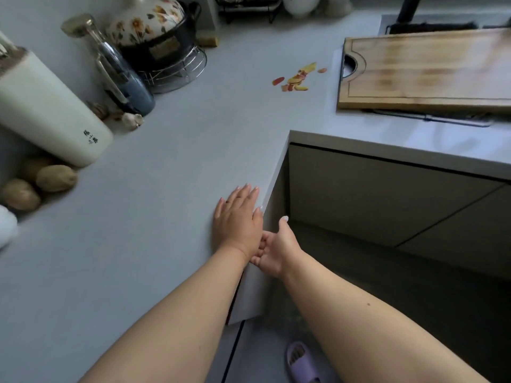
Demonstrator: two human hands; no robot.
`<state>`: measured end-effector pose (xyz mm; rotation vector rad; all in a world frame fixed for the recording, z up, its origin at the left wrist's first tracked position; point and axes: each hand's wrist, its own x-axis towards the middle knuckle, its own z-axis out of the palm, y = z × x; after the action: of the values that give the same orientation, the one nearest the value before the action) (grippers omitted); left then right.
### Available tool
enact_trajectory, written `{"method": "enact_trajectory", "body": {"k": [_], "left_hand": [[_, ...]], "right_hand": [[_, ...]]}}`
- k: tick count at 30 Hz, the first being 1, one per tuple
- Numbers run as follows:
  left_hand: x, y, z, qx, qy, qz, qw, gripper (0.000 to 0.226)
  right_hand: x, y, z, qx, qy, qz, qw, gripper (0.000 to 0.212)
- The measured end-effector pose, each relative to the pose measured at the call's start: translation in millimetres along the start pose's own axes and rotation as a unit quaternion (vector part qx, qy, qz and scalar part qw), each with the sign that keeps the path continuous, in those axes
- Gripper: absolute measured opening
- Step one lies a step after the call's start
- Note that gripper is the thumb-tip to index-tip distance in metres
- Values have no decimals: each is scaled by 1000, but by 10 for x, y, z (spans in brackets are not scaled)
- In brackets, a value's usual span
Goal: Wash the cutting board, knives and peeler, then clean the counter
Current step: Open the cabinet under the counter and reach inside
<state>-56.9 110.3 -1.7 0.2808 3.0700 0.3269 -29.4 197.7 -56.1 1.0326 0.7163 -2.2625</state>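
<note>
Left hand (238, 217) lies flat, palm down, fingers straight, on the pale grey tabletop (154, 194) right at its inner corner edge; grip wide, holding nothing. Right hand (273, 251) sits just below that edge, palm up, fingers loosely cupped, touching the left wrist area; grip wide, nothing visible in it. Rectangular wooden cutting board with a cut-out handle (425, 70) lies across the sink (431, 117) at upper right, well apart from both hands. Small pile of red and yellow peel scraps (297, 78) lies on the tabletop just left of the board. Far left: cream cylindrical knife block (47, 111), three brown potatoes (41, 181), a garlic bulb (132, 120), a glass bottle (116, 67), a floral-lidded pot on a wire stand (154, 31). Knives and peeler: cannot tell where.
</note>
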Motion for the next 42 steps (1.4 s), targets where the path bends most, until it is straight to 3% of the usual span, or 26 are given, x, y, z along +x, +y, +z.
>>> {"method": "enact_trajectory", "body": {"k": [2, 5, 6, 9, 13, 17, 22, 26, 28, 31, 33, 36, 38, 39, 42], "left_hand": [[5, -6, 2, 6, 4, 0, 1000, 50], [8, -2, 8, 6, 6, -6, 1000, 50], [4, 0, 6, 4, 5, -6, 1000, 50], [-7, 0, -5, 4, 0, -1, 1000, 50], [-20, -2, -9, 7, -4, 5, 1000, 50], [-28, -8, -6, 12, -5, 5, 1000, 50], [-33, 21, -12, 19, -2, 5, 1000, 50], [-13, 37, -4, 22, 4, 2, 1000, 50], [-7, 43, 4, 28, 3, -3, 1000, 50], [-5, 57, -8, 28, 8, -1, 1000, 50], [-2, 59, -15, 14, 8, -1, 1000, 50], [-6, 63, 0, 17, 6, -10, 1000, 48], [51, 122, -34, 2, 28, -21, 999, 46], [122, 184, -73, -15, 39, -39, 998, 42], [436, 484, -185, -130, 43, -93, 986, 29]], "right_hand": [[-81, -44, -78, -27, 15, -5, 1000, 78], [-169, -75, -196, -98, 36, -23, 994, 26], [-195, -80, -244, -135, 61, -45, 988, 23], [-263, -156, -366, -172, 153, -83, 970, 40], [-420, -329, -482, -207, 231, -128, 942, 31], [-572, -509, -589, -321, 310, -192, 874, 22], [-756, -845, -771, -430, 396, -211, 784, 14], [-858, -1173, -861, -496, 506, -213, 673, 16], [-862, -1326, -867, -501, 529, -236, 643, 14], [-853, -1507, -810, -482, 498, -315, 648, 20], [-870, -1636, -732, -465, 438, -358, 681, 19], [-895, -1996, -634, -362, 372, -365, 773, 14], [-939, -2341, -579, -207, 280, -346, 871, 9], [-974, -2513, -552, -122, 228, -342, 903, 11], [-1054, -3012, -579, 43, 184, -334, 923, 12]]}}
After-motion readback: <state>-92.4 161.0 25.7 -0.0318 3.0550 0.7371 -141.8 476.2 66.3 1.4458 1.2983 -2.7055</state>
